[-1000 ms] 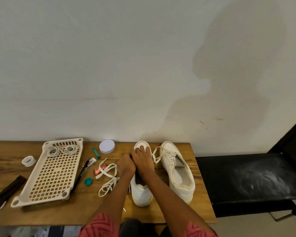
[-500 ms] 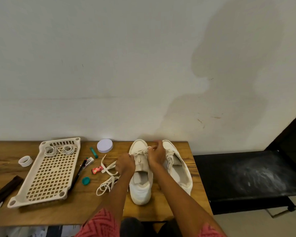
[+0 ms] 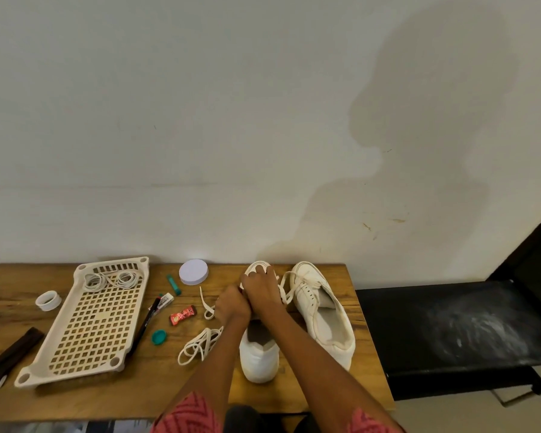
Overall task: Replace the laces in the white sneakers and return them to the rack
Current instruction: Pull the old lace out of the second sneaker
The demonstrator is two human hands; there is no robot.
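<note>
Your left hand [image 3: 231,303] and right hand [image 3: 260,287] curl together over the nearer sneaker's [image 3: 258,354] eyelets, seemingly pinching lace, heel toward you for reach. The second sneaker [image 3: 322,310] waits beside it on the desk [image 3: 294,398]; spare laces [image 3: 197,345] lie left, the rack [image 3: 94,320] beyond.

Both hands [image 3: 247,298] on left sneaker [image 3: 258,354] w/ second sneaker [image 3: 322,310] beside, on table [image 3: 75,398].

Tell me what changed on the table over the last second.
The right hand moved from the near sneaker toe to the right, then back onto it. The left hand stayed beside it on the lacing. The other sneaker, loose laces and rack stayed put.
</note>
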